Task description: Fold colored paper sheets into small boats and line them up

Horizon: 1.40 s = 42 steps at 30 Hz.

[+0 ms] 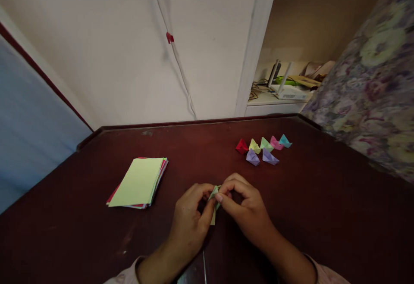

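My left hand (190, 215) and my right hand (242, 204) meet near the middle of the dark red table (323, 198). Both pinch a small, partly folded piece of light green paper (214, 198) between thumb and fingers. Most of that paper is hidden by my fingers. A stack of coloured paper sheets (139, 182), light green on top, lies to the left of my left hand. Several small folded paper shapes (263, 149) in red, yellow, green, pink, blue and purple sit in a cluster beyond my right hand.
A white wall with a hanging cable (176, 55) rises behind the table. A floral cloth (371, 81) borders the right side. A shelf with a white router (287, 91) and wires stands in the back right. A blue surface (29, 133) lies at the left.
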Tool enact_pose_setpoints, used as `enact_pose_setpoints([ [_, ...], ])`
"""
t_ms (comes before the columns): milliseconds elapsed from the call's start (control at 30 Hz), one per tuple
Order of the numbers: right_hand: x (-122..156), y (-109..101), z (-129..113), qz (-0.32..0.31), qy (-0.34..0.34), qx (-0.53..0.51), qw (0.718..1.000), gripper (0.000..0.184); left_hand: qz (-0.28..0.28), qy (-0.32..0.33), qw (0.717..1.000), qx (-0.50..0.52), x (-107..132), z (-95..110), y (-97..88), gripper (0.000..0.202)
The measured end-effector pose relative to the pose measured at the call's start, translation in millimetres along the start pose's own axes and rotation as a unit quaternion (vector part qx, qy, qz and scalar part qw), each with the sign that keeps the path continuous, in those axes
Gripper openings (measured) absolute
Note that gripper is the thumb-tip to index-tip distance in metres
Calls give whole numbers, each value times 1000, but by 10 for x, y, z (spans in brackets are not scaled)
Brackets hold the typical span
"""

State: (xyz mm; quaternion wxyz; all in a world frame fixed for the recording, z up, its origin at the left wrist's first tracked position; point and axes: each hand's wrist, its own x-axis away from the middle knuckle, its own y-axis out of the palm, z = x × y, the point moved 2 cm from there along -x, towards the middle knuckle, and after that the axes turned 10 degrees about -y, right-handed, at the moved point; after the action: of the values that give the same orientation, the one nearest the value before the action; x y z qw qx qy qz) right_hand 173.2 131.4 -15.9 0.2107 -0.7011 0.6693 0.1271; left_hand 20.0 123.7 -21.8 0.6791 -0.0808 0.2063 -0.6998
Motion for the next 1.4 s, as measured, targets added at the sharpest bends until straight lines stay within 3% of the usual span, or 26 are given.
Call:
enact_pose_setpoints([
  [167, -28, -14, 62, 18, 41, -62, 997, 12, -31, -10, 999, 8, -4, 11, 21, 15],
  [333, -22, 7, 122, 51, 104, -126, 985, 18, -71, -79, 989, 99, -22, 7, 50, 10],
  [467, -22, 17, 130, 53, 117, -149, 980, 25, -100, -182, 950, 235, -51, -26, 62, 14],
  [600, -16, 6, 154, 32, 161, -223, 961, 19, -113, -251, 909, 314, -71, -54, 69, 23],
  [833, -12, 8, 164, -26, 188, -229, 955, 20, -137, -286, 883, 347, -41, -45, 76, 28],
  [1300, -26, -10, 133, -74, 185, -251, 947, 23, -188, -314, 848, 383, -45, -42, 73, 36],
  [1400, -45, -8, 82, -81, 175, -196, 962, 20, -195, -317, 844, 387, -41, -42, 74, 38],
])
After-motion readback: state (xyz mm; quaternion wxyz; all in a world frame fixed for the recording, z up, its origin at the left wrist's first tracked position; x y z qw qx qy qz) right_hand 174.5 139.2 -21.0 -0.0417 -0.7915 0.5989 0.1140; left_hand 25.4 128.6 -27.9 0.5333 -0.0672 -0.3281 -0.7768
